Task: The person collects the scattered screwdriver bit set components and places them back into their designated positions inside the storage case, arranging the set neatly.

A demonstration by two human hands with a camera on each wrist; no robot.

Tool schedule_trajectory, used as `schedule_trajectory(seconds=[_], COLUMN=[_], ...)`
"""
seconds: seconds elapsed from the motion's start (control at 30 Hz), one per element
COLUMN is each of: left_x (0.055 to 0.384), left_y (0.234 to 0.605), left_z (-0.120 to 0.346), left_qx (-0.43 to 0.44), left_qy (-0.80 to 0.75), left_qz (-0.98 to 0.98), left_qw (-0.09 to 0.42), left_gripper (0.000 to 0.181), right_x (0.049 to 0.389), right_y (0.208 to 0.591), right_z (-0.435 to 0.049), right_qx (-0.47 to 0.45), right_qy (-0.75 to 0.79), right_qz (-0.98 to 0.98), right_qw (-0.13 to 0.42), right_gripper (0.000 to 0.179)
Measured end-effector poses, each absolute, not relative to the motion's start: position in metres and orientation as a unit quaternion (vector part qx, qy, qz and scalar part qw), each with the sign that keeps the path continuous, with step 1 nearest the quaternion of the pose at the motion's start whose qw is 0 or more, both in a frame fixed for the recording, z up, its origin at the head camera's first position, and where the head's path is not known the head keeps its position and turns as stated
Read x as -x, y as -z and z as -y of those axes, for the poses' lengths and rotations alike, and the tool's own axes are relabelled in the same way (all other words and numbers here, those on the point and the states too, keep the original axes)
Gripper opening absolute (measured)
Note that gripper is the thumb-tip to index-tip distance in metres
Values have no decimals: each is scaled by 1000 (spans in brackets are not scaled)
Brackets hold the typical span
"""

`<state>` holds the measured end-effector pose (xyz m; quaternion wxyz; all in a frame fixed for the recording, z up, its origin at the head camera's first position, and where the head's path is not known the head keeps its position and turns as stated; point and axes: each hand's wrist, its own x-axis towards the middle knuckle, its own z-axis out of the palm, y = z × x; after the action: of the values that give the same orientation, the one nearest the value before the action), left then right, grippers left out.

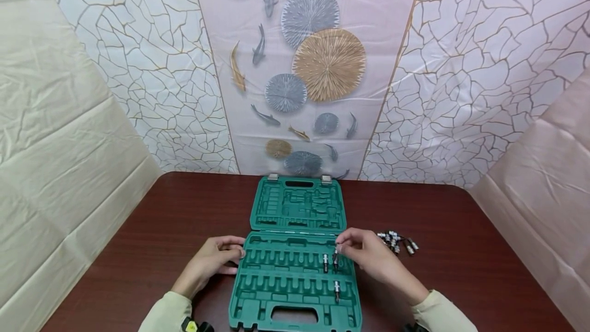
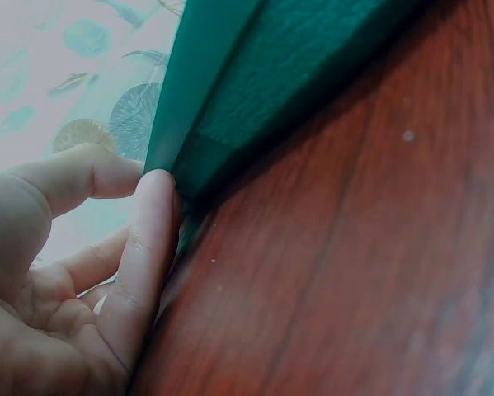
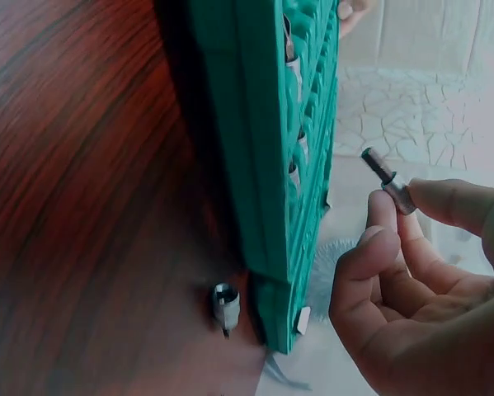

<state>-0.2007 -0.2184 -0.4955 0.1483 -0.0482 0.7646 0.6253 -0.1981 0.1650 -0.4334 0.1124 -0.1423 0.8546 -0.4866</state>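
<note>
So the right hand (image 1: 366,254) has a narrow grip going, thumb and finger pinching one socket bit (image 3: 392,188) by its silver end, dark shaft sticking out. That bit is up above the green case (image 1: 251,298), over the right end of the upper row of slots. Left hand (image 1: 213,261) is just touching the case's left edge, fingers loose and fairly straight. Couple more are sitting in slots: an upper-row bit (image 1: 325,263) and a lower-row bit (image 1: 337,291), both near the right side. There's also a loose pile of bits (image 1: 394,242) on the brown desk (image 1: 198,204), right of the open lid (image 1: 272,204) and beyond the right hand.
</note>
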Motion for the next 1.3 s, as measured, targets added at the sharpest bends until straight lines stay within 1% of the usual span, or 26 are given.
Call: schedule_trajectory(seconds=[0.2,0.43,0.83,0.97,1.3], left_x=[201,203,203,202,203], left_y=[495,495,495,495,496], left_z=[219,218,221,221,222], left_qx=[52,47,53,50,45], left_qy=[-625,-625,-619,-619,-621], left_qz=[-764,-763,-768,-768,-766], left_qw=[150,159,155,159,160], left_gripper=[46,45,43,44,45], right_x=[202,203,205,206,207], right_y=[438,441,447,450,455], right_z=[-153,-140,-120,-118,-112], right_qx=[143,120,138,138,150], right_qy=[473,448,412,406,365], right_qz=[-862,-876,-888,-893,-914], right_qw=[113,132,149,138,93], right_gripper=[15,11,4,4,15])
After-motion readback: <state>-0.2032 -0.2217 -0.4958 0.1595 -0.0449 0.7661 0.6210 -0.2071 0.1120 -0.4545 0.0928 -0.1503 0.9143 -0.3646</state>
